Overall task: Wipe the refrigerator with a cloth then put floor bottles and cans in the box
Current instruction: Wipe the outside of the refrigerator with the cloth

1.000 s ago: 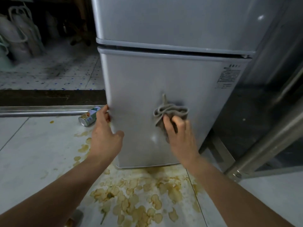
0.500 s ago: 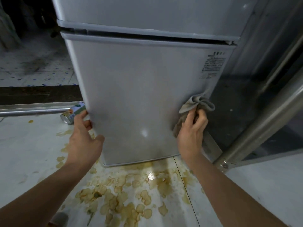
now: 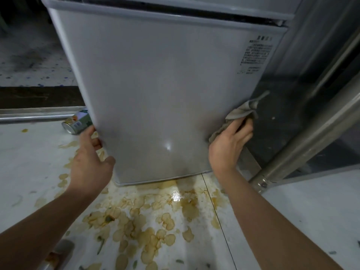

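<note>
Now the right hand (image 3: pixel 229 141) has fingers clamped on the soft, limp cloth (image 3: pixel 241 112) at the refrigerator (image 3: pixel 165 84) right edge; left hand (image 3: pixel 89 162) fingers clasp its left edge. Probably best gripped bunched.

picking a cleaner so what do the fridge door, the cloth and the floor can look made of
The fridge door: probably painted metal, smooth grey semi-gloss; a sharp light glint shows. The cloth: soft matte fabric, grey-beige; it bunches in folds in the right hand. The can: likely metal, printed label; shiny end rim.
</note>
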